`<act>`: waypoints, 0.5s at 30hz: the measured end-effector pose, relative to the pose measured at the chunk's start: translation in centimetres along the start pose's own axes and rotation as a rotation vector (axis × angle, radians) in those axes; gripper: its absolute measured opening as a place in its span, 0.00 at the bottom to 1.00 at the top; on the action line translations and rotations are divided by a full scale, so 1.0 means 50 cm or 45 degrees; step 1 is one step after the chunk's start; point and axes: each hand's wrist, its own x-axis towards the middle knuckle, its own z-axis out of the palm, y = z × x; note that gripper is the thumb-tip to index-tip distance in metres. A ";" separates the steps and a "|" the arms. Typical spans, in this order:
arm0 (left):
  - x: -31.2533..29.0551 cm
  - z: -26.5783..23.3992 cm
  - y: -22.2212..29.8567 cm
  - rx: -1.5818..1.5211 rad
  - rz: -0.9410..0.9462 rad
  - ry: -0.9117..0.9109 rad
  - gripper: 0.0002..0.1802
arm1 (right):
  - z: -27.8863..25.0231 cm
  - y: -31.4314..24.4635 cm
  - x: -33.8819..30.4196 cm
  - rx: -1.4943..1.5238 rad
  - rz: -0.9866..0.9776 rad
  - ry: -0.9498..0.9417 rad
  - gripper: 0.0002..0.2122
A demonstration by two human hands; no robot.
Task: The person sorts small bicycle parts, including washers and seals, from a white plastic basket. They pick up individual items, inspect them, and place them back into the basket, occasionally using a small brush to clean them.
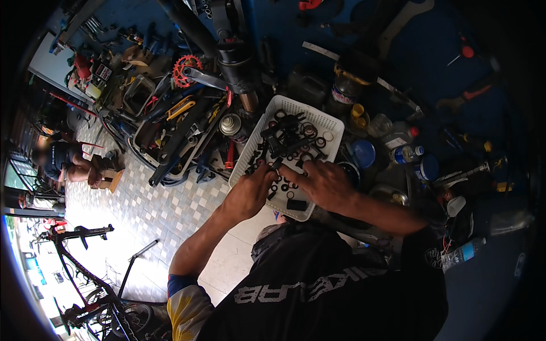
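A white perforated plastic basket (pixel 336 126) sits in front of me, filled with small bike parts. My left hand (pixel 248 195) is over its near left side, thumb and fingers pinched on a small dark part (pixel 277 164). From the right, my right hand (pixel 329 185) reaches over the basket with its fingers bent and the index finger meeting the left fingertips. What the right fingers grip, if anything, is too small to make out. Black rings and seals (pixel 309 129), longer black pieces (pixel 282 136) and a dark rectangular block (pixel 296 204) lie in the basket.
Left of the basket stand a spray can (pixel 230 124) and a tray of tools (pixel 170 136). Bottles (pixel 405 153) and jars crowd the right side. A seated person (pixel 62 161) is at far left, above a bike frame (pixel 79 278) on the tiled floor (pixel 170 210).
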 end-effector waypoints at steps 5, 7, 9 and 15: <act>-0.005 0.004 0.016 -0.022 -0.018 0.089 0.13 | 0.016 0.008 0.004 0.597 0.041 -0.120 0.34; -0.008 0.002 0.020 -0.035 0.001 0.086 0.13 | 0.005 -0.003 -0.001 0.582 0.097 -0.154 0.35; 0.002 -0.001 0.011 -0.038 0.100 0.076 0.12 | -0.013 -0.019 -0.009 0.556 0.150 -0.170 0.36; 0.013 -0.004 -0.005 0.056 0.064 -0.005 0.11 | 0.000 0.004 0.006 0.247 0.021 -0.064 0.36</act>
